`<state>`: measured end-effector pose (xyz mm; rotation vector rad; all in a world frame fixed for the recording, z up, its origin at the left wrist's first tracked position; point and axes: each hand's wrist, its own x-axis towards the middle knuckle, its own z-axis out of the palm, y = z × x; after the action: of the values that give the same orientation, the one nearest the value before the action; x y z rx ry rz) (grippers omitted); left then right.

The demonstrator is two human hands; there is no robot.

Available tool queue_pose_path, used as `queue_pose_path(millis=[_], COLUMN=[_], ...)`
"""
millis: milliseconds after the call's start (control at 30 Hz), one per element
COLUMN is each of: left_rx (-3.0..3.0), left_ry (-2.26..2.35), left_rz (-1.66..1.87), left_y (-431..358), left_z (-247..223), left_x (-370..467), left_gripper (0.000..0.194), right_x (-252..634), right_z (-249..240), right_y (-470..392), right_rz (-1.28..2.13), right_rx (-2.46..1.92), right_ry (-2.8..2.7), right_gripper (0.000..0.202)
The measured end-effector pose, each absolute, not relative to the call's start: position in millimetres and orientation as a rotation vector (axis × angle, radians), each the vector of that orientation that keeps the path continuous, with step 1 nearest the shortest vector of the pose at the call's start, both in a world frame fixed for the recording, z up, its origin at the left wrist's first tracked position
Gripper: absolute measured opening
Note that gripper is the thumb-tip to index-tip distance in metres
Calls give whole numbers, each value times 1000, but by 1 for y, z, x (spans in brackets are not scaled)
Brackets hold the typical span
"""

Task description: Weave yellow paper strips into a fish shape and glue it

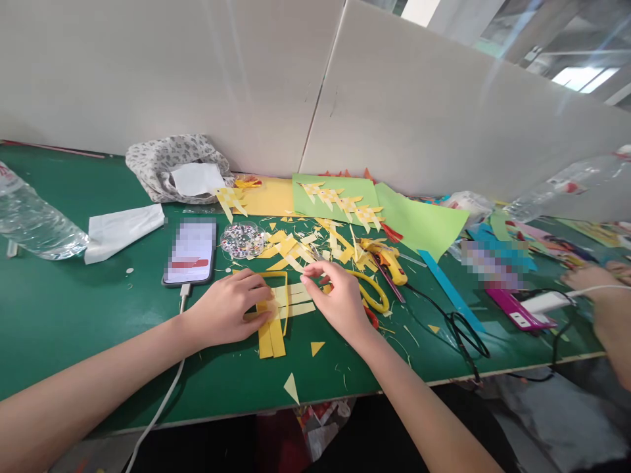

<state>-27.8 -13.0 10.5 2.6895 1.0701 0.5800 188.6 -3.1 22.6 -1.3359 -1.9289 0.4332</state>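
Note:
My left hand (235,305) lies over the left part of a woven piece of yellow and cream paper strips (290,299). Its thumb and fingers are closed on the strips, hiding part of the weave. My right hand (335,295) is just above and right of the weave. Thumb and index finger are pinched together at the end of a cream paper strip (292,259), beside the pile of yellow paper scraps (328,246). Yellow-handled scissors (377,299) lie partly hidden behind my right hand.
A charging phone (191,253) and a box of googly eyes (242,240) are left of the scraps. A yellow glue gun (387,256) trails a black cable. Paper fish (342,203) lie on green paper. Bottles stand or lie at both sides. A co-worker's hand (591,282) is at far right.

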Motion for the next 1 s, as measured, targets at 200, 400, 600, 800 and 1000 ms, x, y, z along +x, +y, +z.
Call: queue_pose_path(millis=[200, 400, 600, 800, 1000], left_rx=[2693, 2710, 2717, 2715, 2743], left_ry=[1077, 1080, 1054, 1062, 1097], left_rz=[576, 559, 570, 585, 586], left_y=[-13, -13, -12, -12, -12], left_z=[11, 11, 9, 10, 9], left_x=[-28, -28, -28, -27, -28], left_gripper=[17, 17, 18, 18, 18], right_x=[180, 166, 158, 166, 179], right_z=[21, 12, 12, 10, 14], right_y=[-4, 0, -12, -13, -7], right_rz=[381, 349, 305, 19, 142], right_rx=[-1438, -1453, -1341, -1348, -1431], right_ry=[-2105, -2210, -2311, -2416, -2263], right_gripper=[15, 24, 25, 26, 23])
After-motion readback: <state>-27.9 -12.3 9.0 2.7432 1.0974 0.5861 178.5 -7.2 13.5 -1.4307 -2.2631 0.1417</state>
